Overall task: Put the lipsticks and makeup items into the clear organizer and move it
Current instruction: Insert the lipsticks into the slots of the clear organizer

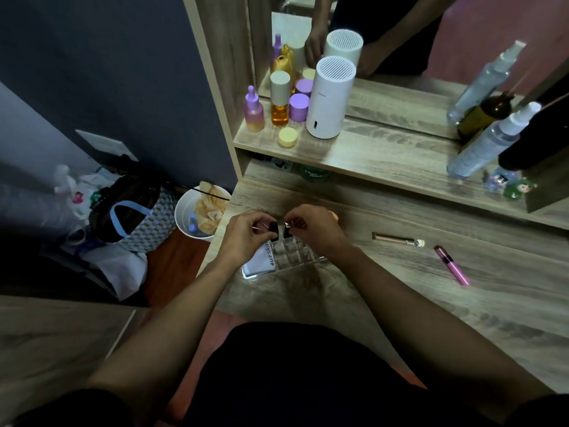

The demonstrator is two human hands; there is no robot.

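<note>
I see both hands over the far end of the clear organizer (pixel 295 254), which sits on the tabletop (pixel 400 291) near its left edge. My left hand (pixel 246 234) is pinched closed on one black-capped lipstick (pixel 273 230); my right hand (pixel 314 231) is pinched closed on a second black-capped lipstick (pixel 288 232). The two stand side by side at the organizer's far row; I cannot tell whether they are seated in the compartments. One white packet (pixel 261 260) with printed lettering sits in the organizer's left section.

Two loose items lie on the tabletop well to the right: one gold tube (pixel 397 239) and, nearer and farther right, one pink tube (pixel 452 265).

On the shelf (pixel 385 155) beyond I count one white cylinder (pixel 329 100), one purple dropper bottle (pixel 254 110), one amber bottle (pixel 280 98), two purple jars (pixel 298 107), one yellow jar (pixel 288 137) and one clear spray bottle (pixel 489 143).
</note>
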